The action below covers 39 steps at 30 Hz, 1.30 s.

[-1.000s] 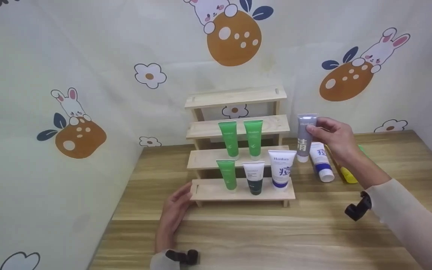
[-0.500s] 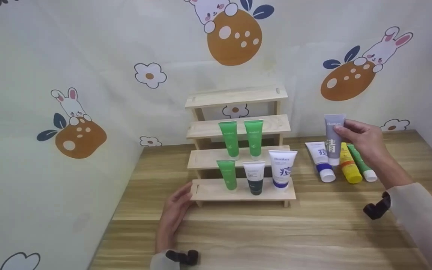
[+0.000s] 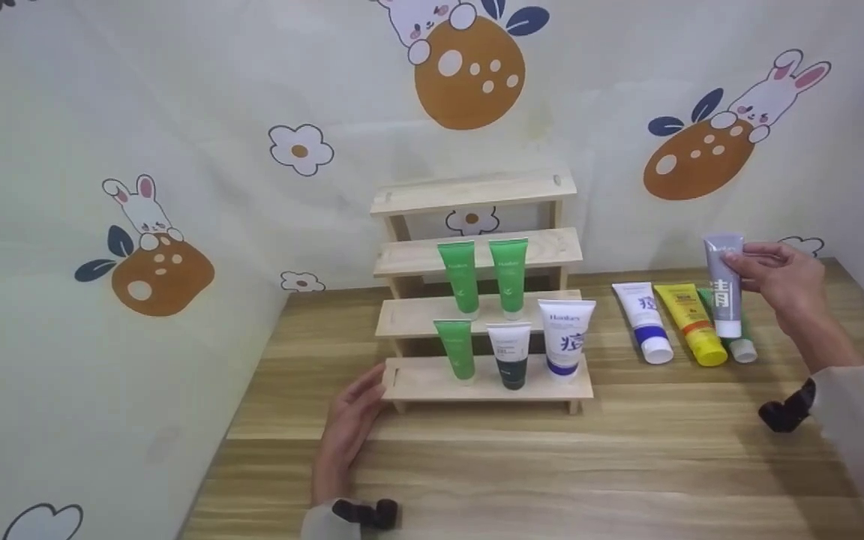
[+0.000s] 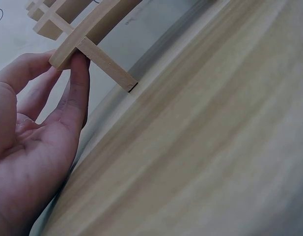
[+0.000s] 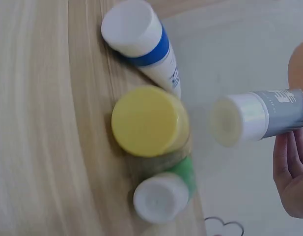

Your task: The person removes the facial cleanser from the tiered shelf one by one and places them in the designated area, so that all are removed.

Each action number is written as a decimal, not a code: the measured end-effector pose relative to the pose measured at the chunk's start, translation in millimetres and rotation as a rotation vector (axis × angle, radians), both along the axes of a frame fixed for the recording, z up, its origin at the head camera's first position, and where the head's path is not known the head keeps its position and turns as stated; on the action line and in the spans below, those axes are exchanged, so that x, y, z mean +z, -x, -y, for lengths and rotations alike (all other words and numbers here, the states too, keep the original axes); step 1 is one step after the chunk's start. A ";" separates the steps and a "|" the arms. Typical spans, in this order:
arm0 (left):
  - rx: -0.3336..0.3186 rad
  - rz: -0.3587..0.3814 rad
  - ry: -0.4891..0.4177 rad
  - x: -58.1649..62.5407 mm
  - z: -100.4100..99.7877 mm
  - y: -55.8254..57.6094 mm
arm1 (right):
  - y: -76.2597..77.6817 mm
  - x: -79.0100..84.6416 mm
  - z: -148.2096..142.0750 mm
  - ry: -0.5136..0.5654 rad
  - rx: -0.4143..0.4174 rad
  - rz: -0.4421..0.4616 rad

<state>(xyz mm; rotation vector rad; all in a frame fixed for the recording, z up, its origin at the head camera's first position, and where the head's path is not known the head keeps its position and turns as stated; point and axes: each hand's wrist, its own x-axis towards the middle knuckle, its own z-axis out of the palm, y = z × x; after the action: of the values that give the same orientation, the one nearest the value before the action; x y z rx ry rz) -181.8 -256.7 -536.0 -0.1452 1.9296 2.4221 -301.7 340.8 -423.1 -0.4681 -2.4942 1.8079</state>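
In the head view my right hand [image 3: 788, 281] pinches a grey tube [image 3: 725, 289] near its upper end, its white cap pointing down. That tube hangs above the row of lying tubes and partly covers a green tube [image 3: 744, 350]. Beside that lie a yellow tube [image 3: 692, 326] and a white-and-blue tube [image 3: 643, 322]. At the stepped wooden display shelf [image 3: 409, 386], my left hand [image 3: 353, 420] pinches the left end of the lowest step, as the left wrist view shows. Standing on that step are a green tube [image 3: 455, 350], a white-and-dark-green tube [image 3: 510, 356] and a white-and-blue tube [image 3: 565, 341].
Two green tubes [image 3: 459, 277] stand on the second step. Behind the shelf rises a cloth backdrop [image 3: 357, 90] printed with rabbits and oranges. The wooden tabletop [image 3: 492, 465] extends in front of the shelf and to both sides.
My right hand has carried the grey tube rightward, from beside the shelf to above the lying green tube. The yellow tube has come into fuller view. My left hand stays at the shelf.
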 end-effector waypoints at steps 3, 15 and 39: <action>0.003 -0.005 -0.017 -0.8 0.1 -0.6 | 1.9 -6.0 -10.5 -0.023 -0.022 0.031; 0.018 -0.010 -0.034 0.0 -2.9 1.1 | 6.5 -31.3 -44.4 -0.154 -0.083 0.112; 0.007 -0.025 -0.031 -0.8 -0.5 1.2 | 10.5 -65.1 -54.8 -0.103 -0.118 0.358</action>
<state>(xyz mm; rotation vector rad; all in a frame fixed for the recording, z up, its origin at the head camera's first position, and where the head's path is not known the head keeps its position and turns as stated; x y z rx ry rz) -183.1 -256.2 -536.9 -0.1215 1.9041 2.4686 -312.2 395.6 -488.3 -0.9890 -2.6925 1.6672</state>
